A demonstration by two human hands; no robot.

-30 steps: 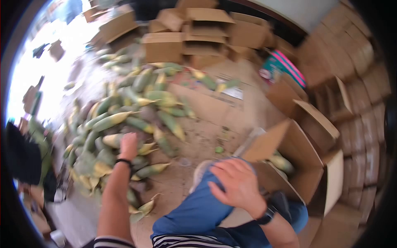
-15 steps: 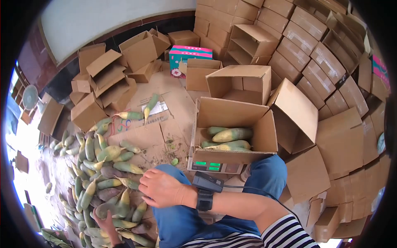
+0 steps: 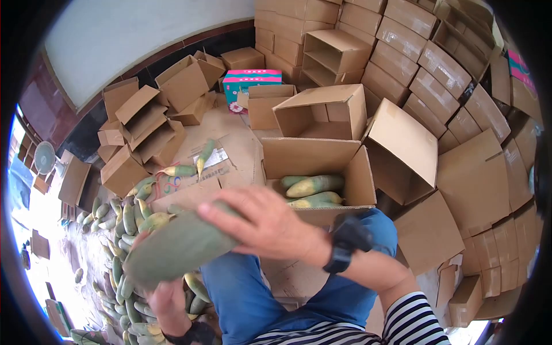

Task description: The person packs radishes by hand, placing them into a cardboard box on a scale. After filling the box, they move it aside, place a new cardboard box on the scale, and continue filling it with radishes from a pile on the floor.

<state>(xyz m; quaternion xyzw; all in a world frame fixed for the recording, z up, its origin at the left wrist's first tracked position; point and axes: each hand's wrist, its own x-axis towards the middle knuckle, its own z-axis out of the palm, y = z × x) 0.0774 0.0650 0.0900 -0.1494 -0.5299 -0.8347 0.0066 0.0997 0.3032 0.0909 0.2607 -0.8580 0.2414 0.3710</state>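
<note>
A large green bamboo shoot is held up close to the camera between both hands. My left hand grips its lower end from beneath. My right hand, with a black watch on the wrist, lies over its upper end with fingers spread. Behind it stands an open cardboard box with a few shoots lying inside. A pile of green and yellow shoots covers the floor at the left. My knees in blue trousers are below.
Open empty cartons stand behind the box, more at the back left. Stacked sealed boxes fill the right side. A teal and pink carton sits by the wall. Flattened cardboard covers the floor.
My left hand has lifted a shoot out of the pile. My right hand left my knee and closed over the shoot's upper end. The view shifted slightly.
</note>
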